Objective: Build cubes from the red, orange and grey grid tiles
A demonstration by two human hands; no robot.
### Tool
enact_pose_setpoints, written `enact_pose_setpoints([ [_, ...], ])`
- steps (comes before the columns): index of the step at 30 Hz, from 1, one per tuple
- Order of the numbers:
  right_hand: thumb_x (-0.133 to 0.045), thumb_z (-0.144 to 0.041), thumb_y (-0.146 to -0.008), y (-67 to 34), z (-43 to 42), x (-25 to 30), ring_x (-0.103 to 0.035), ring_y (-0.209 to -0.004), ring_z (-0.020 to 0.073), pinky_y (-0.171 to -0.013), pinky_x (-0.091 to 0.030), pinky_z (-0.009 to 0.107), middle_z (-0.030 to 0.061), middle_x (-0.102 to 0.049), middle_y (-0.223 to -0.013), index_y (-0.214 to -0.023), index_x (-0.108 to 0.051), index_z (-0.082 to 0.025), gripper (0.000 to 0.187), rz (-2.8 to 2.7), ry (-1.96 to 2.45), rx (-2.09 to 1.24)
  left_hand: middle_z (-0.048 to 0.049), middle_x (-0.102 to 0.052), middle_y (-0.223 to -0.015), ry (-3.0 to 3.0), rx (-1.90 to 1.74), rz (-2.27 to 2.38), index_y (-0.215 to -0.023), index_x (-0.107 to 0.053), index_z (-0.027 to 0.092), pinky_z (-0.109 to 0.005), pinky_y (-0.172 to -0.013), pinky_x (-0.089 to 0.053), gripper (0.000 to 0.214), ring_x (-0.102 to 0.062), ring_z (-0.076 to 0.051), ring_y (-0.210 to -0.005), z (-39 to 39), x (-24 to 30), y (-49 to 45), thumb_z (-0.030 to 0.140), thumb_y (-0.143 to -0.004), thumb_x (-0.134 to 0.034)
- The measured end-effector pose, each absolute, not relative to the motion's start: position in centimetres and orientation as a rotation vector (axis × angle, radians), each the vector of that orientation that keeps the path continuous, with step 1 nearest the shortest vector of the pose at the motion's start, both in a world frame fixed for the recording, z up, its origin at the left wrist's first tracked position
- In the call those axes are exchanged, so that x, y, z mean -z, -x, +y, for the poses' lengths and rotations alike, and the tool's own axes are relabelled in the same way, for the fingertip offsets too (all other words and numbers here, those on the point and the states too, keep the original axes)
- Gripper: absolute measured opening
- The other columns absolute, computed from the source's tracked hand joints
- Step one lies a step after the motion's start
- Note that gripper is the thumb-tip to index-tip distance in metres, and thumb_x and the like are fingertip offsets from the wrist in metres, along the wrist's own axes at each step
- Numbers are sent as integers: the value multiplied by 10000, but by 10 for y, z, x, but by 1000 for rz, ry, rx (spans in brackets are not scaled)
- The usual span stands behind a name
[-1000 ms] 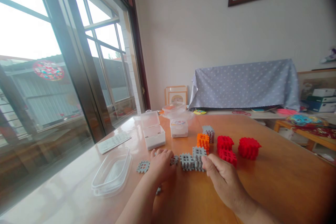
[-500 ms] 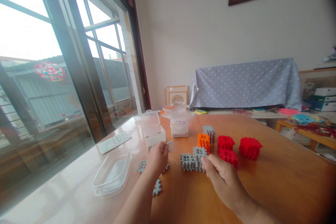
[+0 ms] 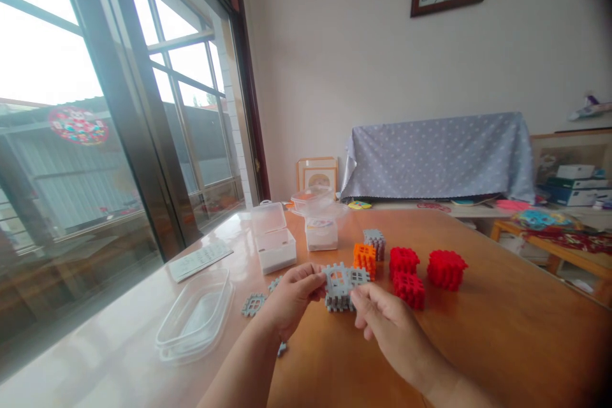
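Observation:
My left hand pinches a grey notched building tile with a window pattern. It is held upright just above and in front of a stack of grey tiles. My right hand is closed at the right, its thumb and fingertips at the lower edge of another grey tile stack; the fingers partly hide that stack. A loose grey tile lies left of my left wrist, and other loose grey pieces are partly covered by my left hand and forearm.
Behind my hands stand an orange tile stack and a grey-blue one. Red stacks are to the right. At left lie a clear plastic tub and a printed sheet. An open-lidded white box and another container stand farther back.
My left hand has moved right with the tile, from near the white box to the grey stacks. My right hand has shifted slightly left and down. The view has turned a little.

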State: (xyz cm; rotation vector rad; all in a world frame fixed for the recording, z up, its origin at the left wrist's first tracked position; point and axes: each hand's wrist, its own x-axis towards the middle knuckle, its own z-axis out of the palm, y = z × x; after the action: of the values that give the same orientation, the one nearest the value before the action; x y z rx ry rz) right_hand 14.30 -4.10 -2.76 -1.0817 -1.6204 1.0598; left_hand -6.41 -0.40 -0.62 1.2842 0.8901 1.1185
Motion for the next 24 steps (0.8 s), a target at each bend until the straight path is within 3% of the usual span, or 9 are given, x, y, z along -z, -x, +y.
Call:
enact_pose_setpoints([
  [3, -440, -600, -952, -142, -40, 30, -516, -562, 125, -555, -375, 243, -23, -572, -641, -749, -562, -200, 465, -1550, 1053, -1126, -26, -598, -771, -1307, -1080, 843, -881, -671, 146, -244, -695, -409, 308, -516, -111, -684, -8, 5, 58, 437, -796, -717],
  [9, -495, -593, -934, -143, -36, 34, -469, -539, 114, -524, -338, 237, -25, -556, -621, -723, -558, -198, 453, -1364, 1026, -1180, -43, -646, -942, -1528, -1159, 898, -1188, -566, 222, -288, -782, -434, 449, -580, -160, -834, -15, 3, 53, 442, -824, -711],
  [17, -512, -606, -926, -143, -37, 31, -462, -545, 104, -520, -321, 231, -17, -580, -651, -749, -574, -191, 456, -1297, 1015, -1240, -69, -658, -1100, -2042, -1170, 1157, -1175, -619, 228, -324, -903, -441, 411, -579, -218, -1021, -16, 6, 53, 354, -800, -730],
  [24, -536, -629, -898, -147, -38, 22, -461, -541, 111, -499, -313, 230, -19, -567, -665, -997, -649, -196, 458, -1188, 1032, -1198, -83, -663, -1184, -1981, -1164, 1415, -1171, -639, 226, -357, -940, -436, 421, -586, -243, -1074, 7, 17, 82, 370, -784, -723],
])
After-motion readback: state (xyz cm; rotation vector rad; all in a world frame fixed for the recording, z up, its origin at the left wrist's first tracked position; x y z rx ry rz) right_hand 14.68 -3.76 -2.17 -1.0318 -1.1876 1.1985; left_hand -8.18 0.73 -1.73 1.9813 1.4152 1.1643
